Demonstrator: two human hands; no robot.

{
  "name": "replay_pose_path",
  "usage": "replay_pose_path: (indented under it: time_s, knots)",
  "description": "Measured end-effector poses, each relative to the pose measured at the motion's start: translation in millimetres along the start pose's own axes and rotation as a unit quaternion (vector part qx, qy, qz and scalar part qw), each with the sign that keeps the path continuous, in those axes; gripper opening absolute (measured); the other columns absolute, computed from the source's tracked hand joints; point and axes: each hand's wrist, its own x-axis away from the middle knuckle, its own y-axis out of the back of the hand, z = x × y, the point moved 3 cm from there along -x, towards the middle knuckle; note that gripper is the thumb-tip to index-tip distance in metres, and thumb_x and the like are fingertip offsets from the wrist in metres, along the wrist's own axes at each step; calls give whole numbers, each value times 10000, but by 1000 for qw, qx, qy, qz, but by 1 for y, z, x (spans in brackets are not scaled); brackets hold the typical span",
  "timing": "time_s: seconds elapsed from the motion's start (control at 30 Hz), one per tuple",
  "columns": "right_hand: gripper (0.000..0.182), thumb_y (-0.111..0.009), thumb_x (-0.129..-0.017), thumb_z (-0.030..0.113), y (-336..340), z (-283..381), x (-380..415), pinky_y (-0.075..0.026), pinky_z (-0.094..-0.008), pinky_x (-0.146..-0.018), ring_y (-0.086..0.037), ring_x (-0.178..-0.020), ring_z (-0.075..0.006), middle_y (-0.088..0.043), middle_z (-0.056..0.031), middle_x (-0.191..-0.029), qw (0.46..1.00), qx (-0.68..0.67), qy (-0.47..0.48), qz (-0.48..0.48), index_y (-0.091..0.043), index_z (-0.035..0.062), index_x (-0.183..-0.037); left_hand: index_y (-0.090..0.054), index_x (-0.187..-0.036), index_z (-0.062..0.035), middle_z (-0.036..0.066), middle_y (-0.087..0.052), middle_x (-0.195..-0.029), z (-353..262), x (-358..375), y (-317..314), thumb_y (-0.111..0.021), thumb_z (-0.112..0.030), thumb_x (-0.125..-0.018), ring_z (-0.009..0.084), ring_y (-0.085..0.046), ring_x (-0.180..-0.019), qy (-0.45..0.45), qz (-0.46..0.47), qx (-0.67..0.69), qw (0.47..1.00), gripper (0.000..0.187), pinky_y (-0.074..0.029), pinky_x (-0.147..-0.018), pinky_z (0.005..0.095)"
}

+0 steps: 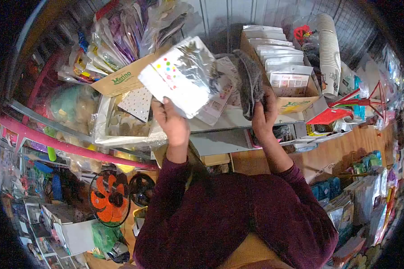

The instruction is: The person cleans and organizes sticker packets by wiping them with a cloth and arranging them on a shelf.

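Observation:
My left hand (pixel 171 120) is raised and grips a plastic-wrapped white packet with coloured dots (pixel 182 76), held tilted in front of the shelf. My right hand (pixel 263 112) is closed on a dark grey fuzzy cloth (pixel 250 80) that hangs against the shelf goods beside the packet. Both arms wear maroon sleeves. More flat packets (pixel 220 96) lie on the shelf between my hands, partly hidden behind the held packet.
A metal shelf (pixel 231 120) carries a cardboard box marked Merino (pixel 121 78) on the left and an open box of card packs (pixel 292 76) on the right. Stacked paper cups (pixel 330 51) stand at far right. An orange fan (pixel 110 197) sits lower left. Hanging packaged goods crowd both sides.

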Motion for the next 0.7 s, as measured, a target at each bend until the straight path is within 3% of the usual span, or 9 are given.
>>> replay_pose_path:
  time_s: [0.1,0.17,0.23,0.27,0.33,0.47,0.53,0.57,0.7]
  knots:
    - [326,-512,-720,11,4,39,-22,-372,-395,-911,-487,-1015,-327,-487,-208,-1143,995,29,99,2,-495,-27,-1044,-414,-1141,-5,97,-536,-1045,27,19,-1,-375,-57,-948,164,-534,-925,122,-8,100,987,203,-444,-829,325]
    - [330,-548,-694,37,-15,68,-24,-355,-447,-939,-464,-1063,-380,-462,-229,-1206,957,173,208,99,-499,-15,-1016,-405,-1186,-6,101,-538,-1086,47,29,7,-397,-28,-929,188,-543,-964,243,-29,85,966,258,-449,-844,333]
    - [368,-586,-707,83,-44,59,-11,-318,-478,-985,-420,-1152,-388,-441,-219,-1257,947,165,178,212,-496,-1,-1053,-409,-1202,-6,103,-536,-1107,61,36,14,-407,-14,-915,200,-543,-986,277,-4,118,954,286,-448,-858,337]
    - [368,-586,-707,83,-58,52,-5,-318,-478,-985,-420,-1152,-388,-441,-219,-1257,947,169,177,209,-496,-1,-1053,-413,-1218,-6,106,-535,-1128,67,39,16,-417,0,-902,211,-543,-1007,304,17,154,940,316,-446,-873,342]
    - [435,-588,-737,136,-89,29,14,-285,-470,-1025,-377,-1220,-369,-421,-198,-1302,908,174,147,351,-481,19,-1143,-427,-1221,-3,106,-532,-1138,59,46,13,-420,10,-890,216,-540,-1020,319,12,143,937,332,-444,-882,345]
    - [480,-537,-786,163,-110,1,26,-262,-449,-1052,-350,-1254,-350,-390,-177,-1346,870,231,182,395,-440,49,-1241,-473,-1192,20,105,-535,-1149,78,45,27,-417,0,-888,213,-540,-1030,369,5,152,917,310,-441,-892,340]
    - [474,-487,-819,166,-108,-16,14,-253,-452,-1055,-337,-1270,-338,-355,-158,-1383,846,343,175,369,-426,69,-1279,-474,-1175,34,106,-554,-1116,76,47,27,-412,-56,-929,212,-556,-1003,389,14,123,913,269,-447,-885,347]
    - [498,-493,-812,142,-99,-21,5,-236,-443,-1063,-316,-1281,-336,-337,-157,-1393,861,341,129,353,-406,72,-1297,-474,-1175,34,106,-554,-1116,71,48,24,-412,-56,-929,212,-556,-1003,391,13,125,912,269,-447,-885,347]
    - [466,-484,-801,106,-90,-32,-14,-267,-438,-1047,-343,-1259,-350,-376,-172,-1360,865,377,122,308,-440,51,-1262,-494,-1134,26,104,-565,-1092,66,48,19,-406,-69,-942,210,-569,-982,416,-33,130,900,232,-461,-867,363]
